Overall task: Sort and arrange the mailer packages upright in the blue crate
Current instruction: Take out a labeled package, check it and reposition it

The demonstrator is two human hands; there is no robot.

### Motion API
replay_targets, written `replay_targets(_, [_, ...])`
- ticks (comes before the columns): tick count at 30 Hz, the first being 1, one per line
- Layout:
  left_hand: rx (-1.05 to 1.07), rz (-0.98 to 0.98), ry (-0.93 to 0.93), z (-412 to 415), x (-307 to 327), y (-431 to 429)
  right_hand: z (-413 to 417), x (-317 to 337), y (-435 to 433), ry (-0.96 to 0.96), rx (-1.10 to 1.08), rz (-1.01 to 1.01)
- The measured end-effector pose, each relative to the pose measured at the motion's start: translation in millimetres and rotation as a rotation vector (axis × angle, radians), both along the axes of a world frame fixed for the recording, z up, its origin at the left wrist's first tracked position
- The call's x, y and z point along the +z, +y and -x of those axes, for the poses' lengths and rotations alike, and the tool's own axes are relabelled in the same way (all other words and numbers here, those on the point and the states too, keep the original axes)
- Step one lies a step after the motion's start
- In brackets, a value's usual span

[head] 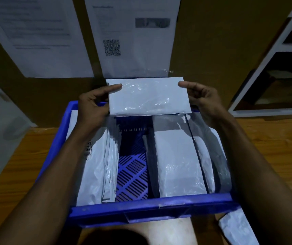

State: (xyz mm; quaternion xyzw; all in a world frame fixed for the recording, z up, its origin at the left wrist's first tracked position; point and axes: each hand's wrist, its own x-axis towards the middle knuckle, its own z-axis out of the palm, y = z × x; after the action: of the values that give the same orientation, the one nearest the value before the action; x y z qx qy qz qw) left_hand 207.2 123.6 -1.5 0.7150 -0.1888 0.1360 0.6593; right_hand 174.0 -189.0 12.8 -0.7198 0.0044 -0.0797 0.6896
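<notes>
Hands: left [93, 105] | right [202, 101] | both pinching white mailer [148, 97] | above blue crate [152, 209]

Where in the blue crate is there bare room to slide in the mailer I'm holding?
The one bare strip is the crate floor in the middle, between the left mailers and the right mailers. Both sides of the crate are packed. The held mailer, gripped by the left hand and right hand, hangs over the far end.
</notes>
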Motion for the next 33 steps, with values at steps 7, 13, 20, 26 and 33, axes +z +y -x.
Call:
replay_targets(7, [-0.004,-0.033,0.003,-7.8,-6.3,4.8,-1.1,-4.5,0.2,0.014,0.018,0.046])
replay_targets(13, [0.057,0.023,0.008,2.6,0.9,-4.5,6.3,-2.8,7.9,-0.021,0.004,0.095])
replay_targets(20, [0.022,0.058,0.161,6.5,6.1,-2.0,10.7,-0.8,16.6,-0.059,0.021,0.087])
replay_targets(26, [0.004,0.150,0.269,10.1,11.9,-2.5,7.0,-0.2,17.1,0.016,0.069,0.094])
replay_targets(33, [-0.104,0.241,0.502,17.0,20.8,-2.2,8.0,6.5,21.7,0.079,0.029,0.042])
